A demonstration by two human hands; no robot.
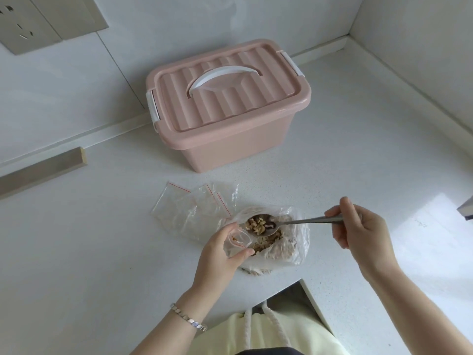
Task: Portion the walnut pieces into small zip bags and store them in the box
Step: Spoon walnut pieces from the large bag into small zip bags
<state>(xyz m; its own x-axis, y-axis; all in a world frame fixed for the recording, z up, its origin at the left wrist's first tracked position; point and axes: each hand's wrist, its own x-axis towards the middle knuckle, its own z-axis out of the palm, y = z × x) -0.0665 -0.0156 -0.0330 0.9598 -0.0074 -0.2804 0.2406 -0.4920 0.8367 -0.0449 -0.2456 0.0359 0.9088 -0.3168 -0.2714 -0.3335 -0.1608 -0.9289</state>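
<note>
On my screen, the thumb (243, 253) and curled fingers of the left hand (220, 249) pinched a small zip bag (237, 239), palm turned up, wrist bent inward, and a bracelet (189, 319) on the forearm. The right hand (358, 226) gripped the end of a spoon (304, 221) handle, its fingers wrapped over the handle and its forearm reaching in from the lower right. The spoon bowl, heaped with walnut pieces (256, 226), sat just beside the small bag and above a large open plastic bag (286, 248) holding more walnuts. Empty zip bags (189, 206) lay flat just left of it on the white counter (102, 239). Behind them the pink box (227, 129) stood with its lid on, near the wall.
</note>
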